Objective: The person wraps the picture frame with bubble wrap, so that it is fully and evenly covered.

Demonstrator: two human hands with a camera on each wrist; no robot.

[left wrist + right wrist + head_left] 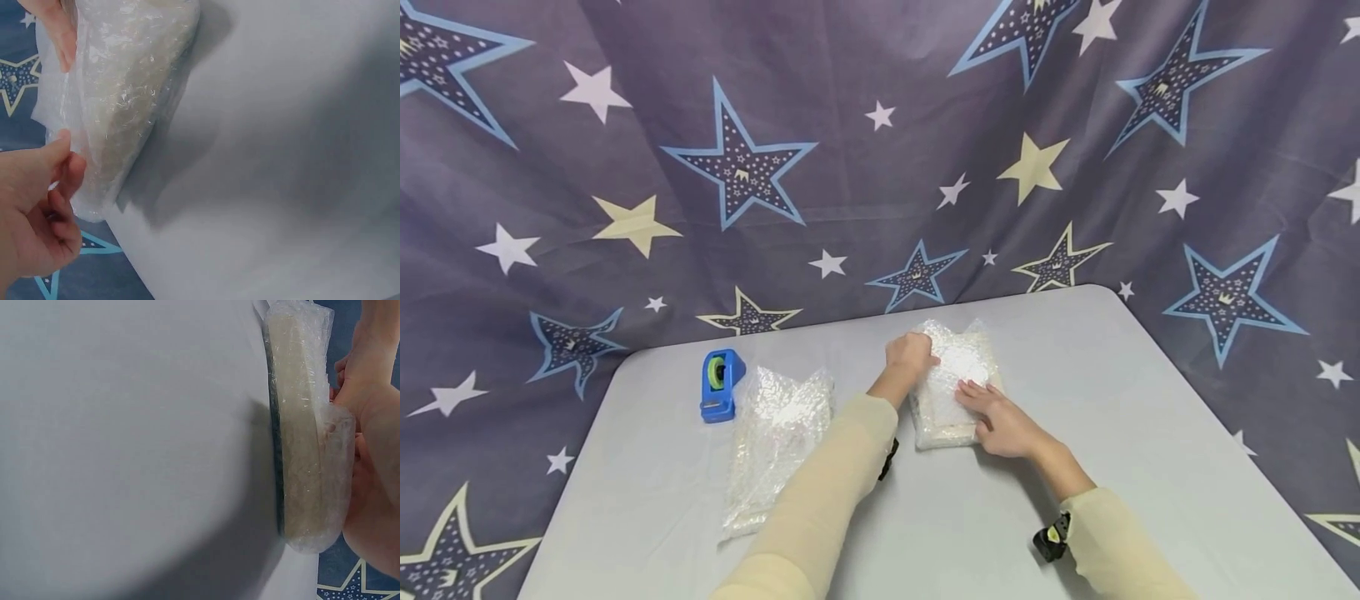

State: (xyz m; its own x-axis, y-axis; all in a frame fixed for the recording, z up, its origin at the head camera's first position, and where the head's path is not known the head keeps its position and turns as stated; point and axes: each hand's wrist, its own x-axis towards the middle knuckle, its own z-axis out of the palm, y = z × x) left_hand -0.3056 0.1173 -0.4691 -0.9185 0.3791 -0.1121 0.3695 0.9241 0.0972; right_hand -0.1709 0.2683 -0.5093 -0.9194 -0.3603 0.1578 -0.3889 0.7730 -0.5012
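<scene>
A flat package in clear bubble wrap (955,367) lies on the table, with a pale block-like item showing through the plastic. At its left side my left hand (910,354) pinches the edge of the bubble wrap between thumb and forefinger; the left wrist view shows this hand (40,209) close up, other fingers curled. My right hand (1006,421) rests on the package's lower right part with its fingers fairly straight. In the right wrist view the package (300,437) appears from its side, and the right hand (375,500) is partly hidden behind the wrap.
A second piece of bubble wrap (778,442) lies to the left, partly covered by the left sleeve. Beyond it stands a blue tape dispenser (718,387) with a green-cored roll. A star-patterned curtain (850,167) hangs behind the grey-white table (1075,358).
</scene>
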